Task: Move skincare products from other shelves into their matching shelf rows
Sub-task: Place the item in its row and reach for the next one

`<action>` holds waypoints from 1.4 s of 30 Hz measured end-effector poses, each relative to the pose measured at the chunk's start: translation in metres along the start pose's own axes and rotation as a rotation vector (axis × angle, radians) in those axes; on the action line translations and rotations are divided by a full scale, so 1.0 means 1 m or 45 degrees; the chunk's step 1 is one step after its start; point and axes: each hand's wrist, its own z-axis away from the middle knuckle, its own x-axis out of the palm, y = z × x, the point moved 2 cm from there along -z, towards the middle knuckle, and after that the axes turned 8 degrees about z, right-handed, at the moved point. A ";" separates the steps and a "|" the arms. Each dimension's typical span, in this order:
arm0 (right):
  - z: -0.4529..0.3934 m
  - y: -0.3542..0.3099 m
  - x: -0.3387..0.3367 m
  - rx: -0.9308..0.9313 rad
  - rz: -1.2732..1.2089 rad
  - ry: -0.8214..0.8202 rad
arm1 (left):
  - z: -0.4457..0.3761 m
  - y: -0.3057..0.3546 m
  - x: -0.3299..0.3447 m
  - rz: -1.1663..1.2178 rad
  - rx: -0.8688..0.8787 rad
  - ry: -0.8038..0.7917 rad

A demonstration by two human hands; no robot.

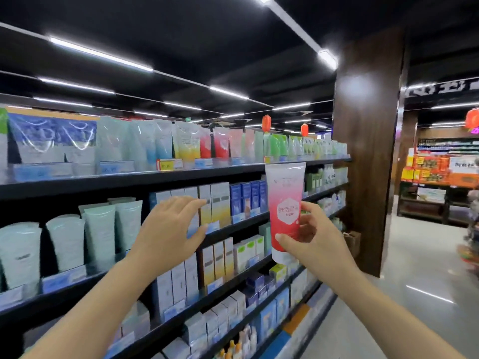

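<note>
My right hand grips a pink-to-red tube with a white cap end down, upright in front of the shelving. My left hand is spread open, empty, in front of the second shelf beside pale boxes with yellow lower halves. On the top shelf stand rows of tubes, among them matching red-and-pink tubes to the upper left of the held tube. Pale green tubes fill the second shelf at left.
Lower shelves hold white, yellow and blue boxes. A dark wooden pillar stands at the end of the shelving. To the right lies a grey aisle floor with an orange goods display beyond.
</note>
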 end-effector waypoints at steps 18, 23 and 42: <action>-0.283 0.081 0.084 -0.316 -0.221 -0.051 | -0.163 -0.140 0.151 -0.488 -0.192 -0.061; -0.353 0.091 0.100 -0.428 -0.304 -0.129 | -0.184 -0.160 0.181 -0.623 -0.288 -0.032; -0.490 0.040 0.212 -0.536 -0.456 -0.129 | -0.192 -0.187 0.216 -0.689 -0.336 0.129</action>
